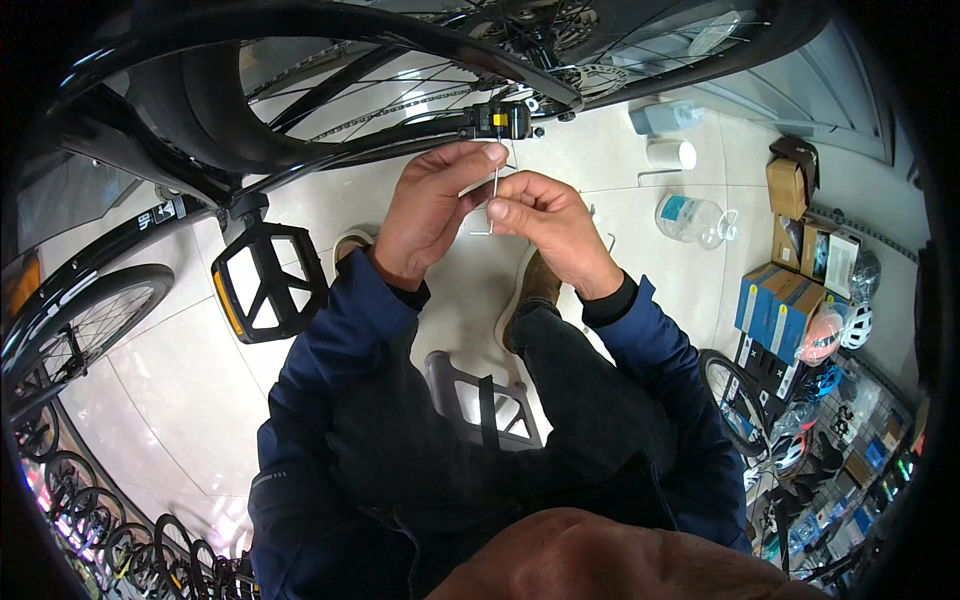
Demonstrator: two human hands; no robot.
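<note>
My left hand [430, 210] has thumb and fingers closed on a thin silver hex key [495, 182], near its upper end just below a black brake caliper [514, 122] with a yellow piece on the bicycle. My right hand [550, 225] pinches the key lower down, near its bent short arm. Whether the key's tip sits in the caliper is hard to tell. The caliper hangs beside a spoked wheel with a disc rotor [595, 80]. A large black pedal [230, 305] is to the left of my hands.
A water jug [680, 218], white cylinder [672, 154] and loose metal tool [640, 178] lie right on the tiled floor [150, 380]. Boxes [755, 300], helmets and a rack line the right side. Several bicycles [75, 490] stand lower left. A grey stand [450, 385] sits between my legs.
</note>
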